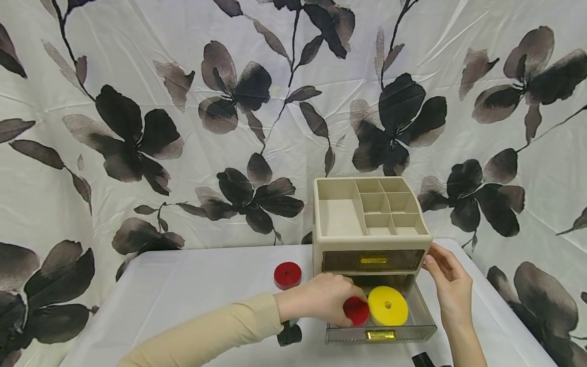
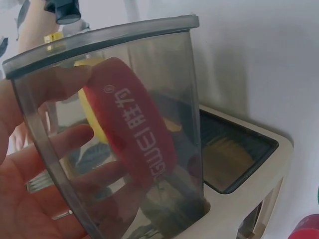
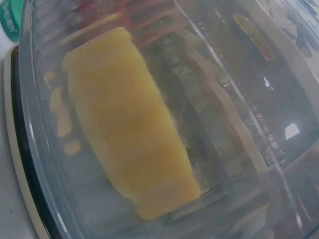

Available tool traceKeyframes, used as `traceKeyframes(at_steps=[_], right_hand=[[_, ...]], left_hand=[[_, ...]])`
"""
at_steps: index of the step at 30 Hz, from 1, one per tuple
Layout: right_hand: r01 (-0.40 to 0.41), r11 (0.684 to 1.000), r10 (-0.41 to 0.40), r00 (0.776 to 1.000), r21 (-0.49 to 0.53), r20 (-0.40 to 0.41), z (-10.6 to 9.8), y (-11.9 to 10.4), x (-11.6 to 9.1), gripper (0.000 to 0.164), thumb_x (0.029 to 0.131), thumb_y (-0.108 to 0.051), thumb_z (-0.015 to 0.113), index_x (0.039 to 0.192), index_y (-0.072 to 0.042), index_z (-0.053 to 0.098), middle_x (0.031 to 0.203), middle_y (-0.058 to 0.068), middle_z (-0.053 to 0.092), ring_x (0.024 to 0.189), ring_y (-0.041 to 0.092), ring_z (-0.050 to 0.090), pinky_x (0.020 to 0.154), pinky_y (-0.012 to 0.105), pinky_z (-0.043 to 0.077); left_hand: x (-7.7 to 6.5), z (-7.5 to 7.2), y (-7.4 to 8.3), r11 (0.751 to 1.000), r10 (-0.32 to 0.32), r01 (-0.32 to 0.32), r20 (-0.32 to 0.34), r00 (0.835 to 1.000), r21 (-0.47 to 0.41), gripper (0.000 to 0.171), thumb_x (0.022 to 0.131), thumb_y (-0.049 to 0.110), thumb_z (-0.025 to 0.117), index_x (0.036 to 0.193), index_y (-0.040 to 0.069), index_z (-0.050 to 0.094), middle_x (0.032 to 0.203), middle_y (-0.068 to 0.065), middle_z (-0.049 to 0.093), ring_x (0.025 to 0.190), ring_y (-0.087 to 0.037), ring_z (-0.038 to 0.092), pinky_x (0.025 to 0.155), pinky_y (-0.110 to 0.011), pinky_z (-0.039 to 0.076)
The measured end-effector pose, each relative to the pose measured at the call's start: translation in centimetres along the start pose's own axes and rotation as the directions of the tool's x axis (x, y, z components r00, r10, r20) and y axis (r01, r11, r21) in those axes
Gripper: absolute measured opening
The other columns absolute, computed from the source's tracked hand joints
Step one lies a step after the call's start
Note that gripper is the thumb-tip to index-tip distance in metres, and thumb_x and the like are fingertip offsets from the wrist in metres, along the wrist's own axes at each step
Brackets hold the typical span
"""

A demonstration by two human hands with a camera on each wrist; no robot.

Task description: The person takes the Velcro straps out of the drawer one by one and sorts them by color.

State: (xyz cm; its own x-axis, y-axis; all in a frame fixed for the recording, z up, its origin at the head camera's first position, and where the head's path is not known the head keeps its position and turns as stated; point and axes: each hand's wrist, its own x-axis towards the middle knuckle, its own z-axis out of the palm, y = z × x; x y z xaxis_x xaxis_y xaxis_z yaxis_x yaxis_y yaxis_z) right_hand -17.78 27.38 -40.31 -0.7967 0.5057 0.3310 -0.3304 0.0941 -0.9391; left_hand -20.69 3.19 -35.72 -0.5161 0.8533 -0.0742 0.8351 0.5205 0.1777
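My left hand reaches into the pulled-out clear drawer and holds a red tape roll standing at its left side. White lettering shows on that red roll through the drawer wall in the left wrist view, with fingers against it. Right beside it stands a yellow tape roll, also seen through the clear wall in the right wrist view. My right hand is at the right side of the cream organizer, its fingertips right at the side wall, fingers loosely bent around nothing.
Another red roll lies on the white table, left of the organizer. A green roll shows at the corner of the right wrist view. The organizer's upper drawer is closed, below open top compartments. Floral cloth hangs behind.
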Motion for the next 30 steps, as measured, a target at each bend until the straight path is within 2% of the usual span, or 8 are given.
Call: traceKeyframes(at_steps=[6,15,23,30], right_hand=[[-0.002,1.0,0.002,1.0,-0.007,-0.001,-0.1,0.1,0.0,0.033,0.092,-0.002,0.06,0.125,0.003,0.059,0.106,-0.011,0.065,0.096,0.0,0.064,0.081,0.009,0.051],[-0.003,1.0,0.003,1.0,-0.009,0.008,-0.1,0.1,0.1,0.033,0.092,-0.002,0.06,0.125,0.003,0.059,0.106,-0.012,0.065,0.096,0.0,0.064,0.081,0.01,0.051],[0.001,1.0,-0.001,1.0,0.005,0.004,-0.2,0.1,0.2,0.033,0.092,-0.001,0.06,0.124,0.004,0.059,0.106,-0.011,0.066,0.095,0.0,0.064,0.08,0.01,0.051],[0.001,1.0,-0.001,1.0,0.015,0.007,-0.1,0.1,0.1,0.033,0.092,0.0,0.059,0.124,0.004,0.059,0.106,-0.01,0.066,0.095,0.0,0.064,0.08,0.01,0.051]], left_hand=[[0.0,-0.1,-0.1,0.996,-0.028,0.026,-0.014,1.0,-0.087,0.039,0.078,0.031,0.076,0.115,0.023,0.068,0.095,0.01,0.071,0.076,0.001,0.053,0.061,-0.008,0.042],[-0.5,-0.6,0.1,0.993,-0.02,0.008,-0.104,0.994,-0.114,0.037,0.078,0.029,0.074,0.114,0.023,0.069,0.093,0.011,0.071,0.073,0.003,0.054,0.059,-0.004,0.041],[-1.2,-0.7,0.3,0.991,-0.022,0.0,-0.16,0.987,-0.135,0.038,0.078,0.029,0.074,0.115,0.021,0.069,0.099,0.009,0.072,0.078,0.001,0.057,0.062,-0.004,0.042],[-2.1,0.1,0.5,0.985,-0.052,0.009,-0.243,0.969,-0.175,0.039,0.078,0.031,0.075,0.115,0.022,0.069,0.109,0.007,0.07,0.091,-0.001,0.059,0.067,-0.004,0.043]])
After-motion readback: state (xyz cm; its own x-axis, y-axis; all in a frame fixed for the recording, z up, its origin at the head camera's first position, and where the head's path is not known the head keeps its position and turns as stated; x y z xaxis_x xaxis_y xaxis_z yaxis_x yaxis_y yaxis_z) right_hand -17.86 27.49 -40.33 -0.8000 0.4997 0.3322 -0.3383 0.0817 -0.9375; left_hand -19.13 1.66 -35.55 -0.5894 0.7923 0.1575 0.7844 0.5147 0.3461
